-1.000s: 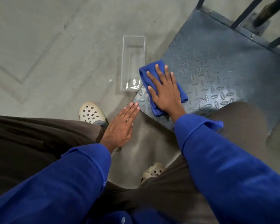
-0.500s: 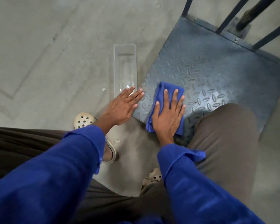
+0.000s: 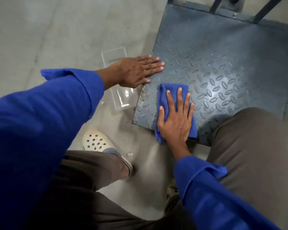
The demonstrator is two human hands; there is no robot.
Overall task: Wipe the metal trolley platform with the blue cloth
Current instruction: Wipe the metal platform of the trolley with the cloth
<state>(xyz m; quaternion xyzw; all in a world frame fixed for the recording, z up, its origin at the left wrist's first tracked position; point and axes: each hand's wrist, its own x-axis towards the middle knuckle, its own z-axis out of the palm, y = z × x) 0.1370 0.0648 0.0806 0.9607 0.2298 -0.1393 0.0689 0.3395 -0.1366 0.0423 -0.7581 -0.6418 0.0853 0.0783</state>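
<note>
Nearest the camera, blue sleeves and brown trouser legs fill the lower view, with a cream perforated clog [image 3: 96, 142] planted on the grey concrete floor [image 3: 40, 30] between them. The right hand [image 3: 176, 120] lies flat, fingers spread, pressing the blue cloth [image 3: 163, 97] onto the metal trolley platform [image 3: 223, 55]; nothing is pinched in its grip, the palm simply bears down. The cloth is folded to a rough oblong and sits at the platform's near edge, its lower end hanging slightly past that edge beside the near left corner. The person's right knee overlaps the platform's near right part. The platform is dark grey-blue tread plate with raised lozenge marks, shiny where light strikes its middle, and most of its surface beyond the cloth lies bare. The left hand [image 3: 136, 70] is open and flat too, holding nothing, fingertips resting over the platform's left edge. Under that hand, on the floor just beside the edge, stands a clear plastic container [image 3: 121, 98], long and narrow; nothing can be seen inside it. At the far edge, dark bars [image 3: 264, 9] rise from a bolted strip.
</note>
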